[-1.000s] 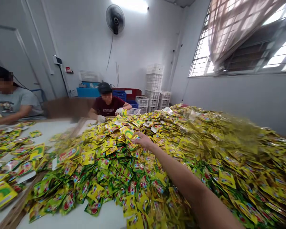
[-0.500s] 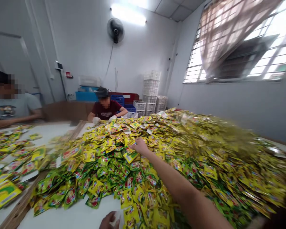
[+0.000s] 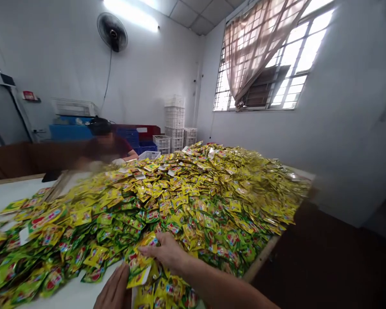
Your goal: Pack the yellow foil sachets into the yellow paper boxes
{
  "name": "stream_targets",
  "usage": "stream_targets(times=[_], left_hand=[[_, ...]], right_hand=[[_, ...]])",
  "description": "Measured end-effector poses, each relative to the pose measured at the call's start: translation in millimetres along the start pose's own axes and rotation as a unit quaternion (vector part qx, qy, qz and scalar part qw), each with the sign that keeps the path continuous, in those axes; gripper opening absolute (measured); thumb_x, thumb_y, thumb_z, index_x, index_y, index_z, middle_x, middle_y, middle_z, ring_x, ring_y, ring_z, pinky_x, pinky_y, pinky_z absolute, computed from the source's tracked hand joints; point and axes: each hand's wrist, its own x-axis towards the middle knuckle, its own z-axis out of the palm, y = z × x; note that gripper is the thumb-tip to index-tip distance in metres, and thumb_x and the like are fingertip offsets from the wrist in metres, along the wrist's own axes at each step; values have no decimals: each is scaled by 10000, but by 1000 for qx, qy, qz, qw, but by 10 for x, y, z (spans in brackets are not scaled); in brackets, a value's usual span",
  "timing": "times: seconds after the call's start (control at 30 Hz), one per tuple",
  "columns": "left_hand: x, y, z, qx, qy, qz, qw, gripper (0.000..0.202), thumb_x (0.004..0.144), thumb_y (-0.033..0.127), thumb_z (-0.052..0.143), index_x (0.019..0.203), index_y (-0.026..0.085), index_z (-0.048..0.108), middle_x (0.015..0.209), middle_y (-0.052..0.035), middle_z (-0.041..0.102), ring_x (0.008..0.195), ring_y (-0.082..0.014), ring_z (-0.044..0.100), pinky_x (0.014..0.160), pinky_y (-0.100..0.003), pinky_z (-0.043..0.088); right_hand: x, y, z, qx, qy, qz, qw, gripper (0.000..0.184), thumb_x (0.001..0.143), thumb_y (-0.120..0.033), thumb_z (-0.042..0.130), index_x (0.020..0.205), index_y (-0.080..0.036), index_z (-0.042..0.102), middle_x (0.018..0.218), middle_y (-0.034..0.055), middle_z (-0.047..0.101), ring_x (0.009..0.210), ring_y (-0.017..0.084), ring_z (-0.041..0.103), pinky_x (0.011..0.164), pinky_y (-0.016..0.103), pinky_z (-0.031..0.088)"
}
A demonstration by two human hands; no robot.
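Observation:
My right hand (image 3: 167, 252) is closed, thumb and fingers pinching a yellow and green packet (image 3: 138, 272) with a white edge. My left hand (image 3: 113, 288) is low in the view, left of that packet, with its fingers pressed together against the packet's side. A thin strip of something white shows beside the left palm; most of that hand's grip is hidden. Beneath and around both hands spreads a large heap of small yellow and green packets (image 3: 180, 193). More packets lie directly below the right wrist.
The white table (image 3: 80, 292) shows in front of the heap, its right edge (image 3: 260, 257) dropping to a dark floor. Across the table sits a co-worker (image 3: 106, 146) with a gloved hand at the heap. White crates (image 3: 174, 122) and blue crates (image 3: 128, 136) are stacked behind.
The view has turned to the right. My right hand has come back from the far part of the heap with a packet, close to my left hand. The left hand has moved up against the packet.

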Motion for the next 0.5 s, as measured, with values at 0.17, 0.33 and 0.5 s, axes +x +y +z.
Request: stream_targets(times=[0.17, 0.33, 0.5], left_hand=[[24, 263, -452, -137, -126, -293, 938, 367, 867, 430, 546, 1162, 225, 619, 752, -10, 731, 617, -187, 681, 563, -254, 513], [174, 494, -682, -396, -168, -494, 756, 444, 779, 482, 651, 1112, 188, 653, 883, -33, 736, 797, -203, 676, 669, -262, 537], [129, 522, -736, -506, -147, -550, 647, 482, 780, 486, 662, 1115, 140, 637, 1009, -76, 719, 853, -210, 660, 744, -298, 548]], right_hand=[[-140, -110, -160, 14, 111, -75, 991, 472, 606, -589, 748, 707, -159, 584, 618, -28, 564, 514, 80, 441, 502, 206, 389], [-175, -93, -216, -156, -6, -123, 980, 427, 752, -553, 659, 912, -158, 631, 802, 17, 658, 656, 132, 557, 638, 245, 473], [-198, -41, -221, -292, -50, -149, 943, 367, 807, -488, 617, 962, -159, 672, 940, 66, 699, 931, 237, 607, 838, 336, 469]])
